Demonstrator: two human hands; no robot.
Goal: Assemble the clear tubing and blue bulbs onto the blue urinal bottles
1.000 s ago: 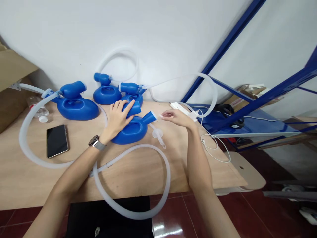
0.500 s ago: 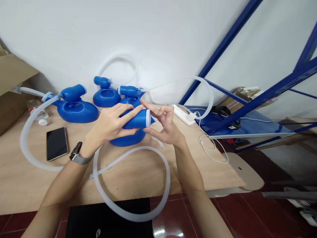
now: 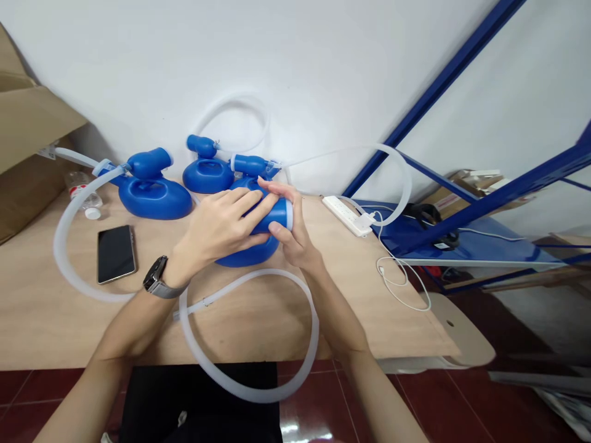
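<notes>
Head view, from the left edge: an open cardboard box point(image 3: 41, 135), a clear plastic bottle point(image 3: 85, 191) with a white cap, and a smartphone point(image 3: 116, 253) at centre left. Beside them stands a blue handled jug point(image 3: 154, 198) fitted with a translucent tube point(image 3: 61, 246); a second jug point(image 3: 207, 176) stands toward the upper centre. Mid-frame, the left hand point(image 3: 226, 224) grips a blue cylinder point(image 3: 280, 210), covering much of it and of the nearest jug point(image 3: 252, 254). A translucent hose point(image 3: 258, 394) loops at lower centre, crossing the table's front edge. Next, the right hand point(image 3: 295, 237) clasps the cylinder's white-rimmed end. At right are a white power strip point(image 3: 347, 215) and a blue metal shelf point(image 3: 484, 249).
</notes>
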